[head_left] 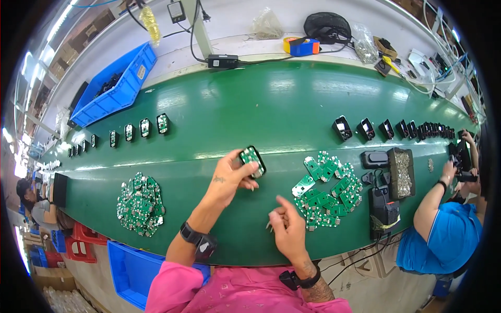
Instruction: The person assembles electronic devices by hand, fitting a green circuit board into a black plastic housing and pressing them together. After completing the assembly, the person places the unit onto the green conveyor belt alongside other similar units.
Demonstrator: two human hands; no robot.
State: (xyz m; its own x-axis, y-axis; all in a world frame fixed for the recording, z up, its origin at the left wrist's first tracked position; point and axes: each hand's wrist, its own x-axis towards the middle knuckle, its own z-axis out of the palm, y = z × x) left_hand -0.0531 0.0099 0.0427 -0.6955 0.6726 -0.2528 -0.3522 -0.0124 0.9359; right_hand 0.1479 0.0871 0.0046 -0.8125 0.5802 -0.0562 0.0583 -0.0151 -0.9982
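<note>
My left hand (227, 178) grips a small black plastic housing (264, 166) with a green circuit board (250, 158) seated in its open face. The thumb lies across the board. Lower and to the right, my right hand (288, 229) hovers over the green table with its index finger stretched out and the other fingers partly bent; I see nothing in it. Just beyond it lies a loose pile of green circuit boards (326, 202). Another heap of boards (141, 206) sits to the left of my left forearm.
Housings with boards (163, 123) form a row at the left; black housings (342, 128) line the right. A blue crate (112, 104) stands far left. Near the right pile are a tray of small metal parts (401, 172) and a black device (384, 208). A co-worker (443, 235) works at the right.
</note>
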